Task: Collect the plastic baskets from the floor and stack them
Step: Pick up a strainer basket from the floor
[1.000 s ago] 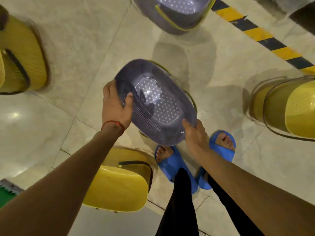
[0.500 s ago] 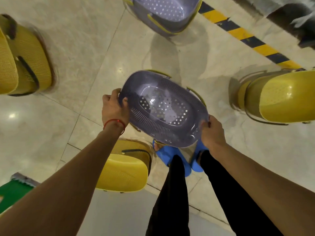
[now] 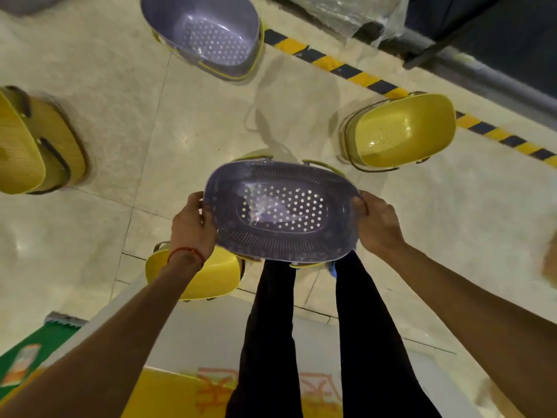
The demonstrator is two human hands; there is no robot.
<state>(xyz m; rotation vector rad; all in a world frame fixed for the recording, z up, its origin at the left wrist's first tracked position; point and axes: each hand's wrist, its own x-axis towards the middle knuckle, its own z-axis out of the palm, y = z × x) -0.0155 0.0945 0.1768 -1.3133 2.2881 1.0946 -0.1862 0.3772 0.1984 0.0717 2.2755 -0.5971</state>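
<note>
Floor: pale glossy tile floor, with a yellow-and-black hazard stripe running along its far edge; beyond the stripe, dark structure and clear plastic wrap, detail unclear.
Landmark: the held purple basket, used as the reference for all positions below.
Held purple basket, position: off the floor, in front of the person's legs, opening upward, perforated base visible.
Left hand: grip closed on the basket's left end rim, thumb over the edge; red thread at the wrist.
Right hand: grip closed on the basket's right end rim.
Reason for hold: judged to be a two-ended grip that keeps the oval shell level and steady, so it can be lowered squarely into another basket.
Second purple basket: on the floor, well beyond the held basket and slightly left; upright, open; likely nesting partner of the same colour.
Yellow basket, right: on the floor, beyond and right of the held basket, near the stripe; tipped, opening towards the viewer.
Yellow basket, left: on the floor, far left; blurred, apparently on its side.
Yellow basket, near: below and left of the held basket, partly hidden by the left forearm.
Obstructions: open tile between the held basket and the second purple basket; the near yellow basket lies close to the feet and is judged a trip hazard.
Remaining: four baskets not yet collected.
</note>
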